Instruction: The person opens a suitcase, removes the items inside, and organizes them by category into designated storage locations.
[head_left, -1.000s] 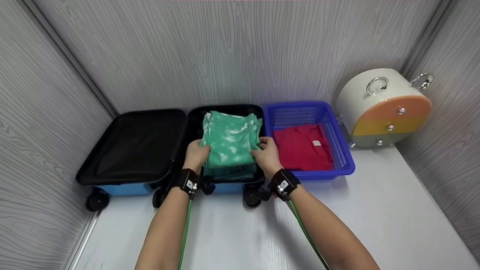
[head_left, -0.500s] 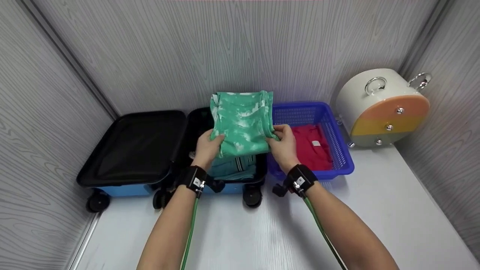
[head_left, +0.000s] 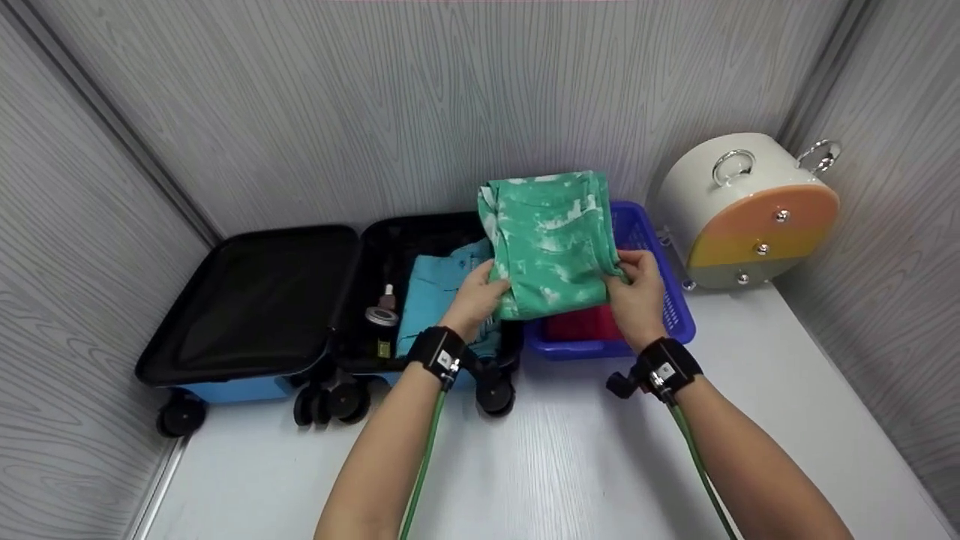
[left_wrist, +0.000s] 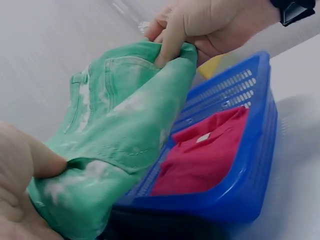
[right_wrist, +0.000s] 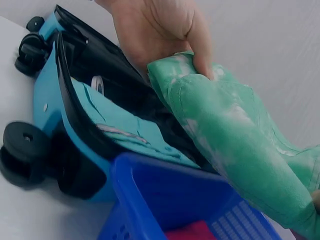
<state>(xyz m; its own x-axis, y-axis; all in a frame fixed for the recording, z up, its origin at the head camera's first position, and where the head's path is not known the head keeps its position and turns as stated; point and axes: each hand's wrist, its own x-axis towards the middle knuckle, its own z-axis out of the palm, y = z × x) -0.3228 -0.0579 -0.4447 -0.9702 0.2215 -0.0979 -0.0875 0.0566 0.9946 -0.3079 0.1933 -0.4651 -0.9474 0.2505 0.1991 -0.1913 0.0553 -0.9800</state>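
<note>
A folded green garment (head_left: pixel 551 240) is held in the air by both hands, above the blue basket (head_left: pixel 574 350) and the neighbouring edge of an open suitcase (head_left: pixel 270 300). One side is pinched between thumb and fingers by the left hand (head_left: pixel 474 300), the other by the right hand (head_left: pixel 637 300). The cloth looks light, soft and hard to break, unlikely to slip but apt to sag; it is best gripped through all layers at both side edges, so the folds are kept.
</note>
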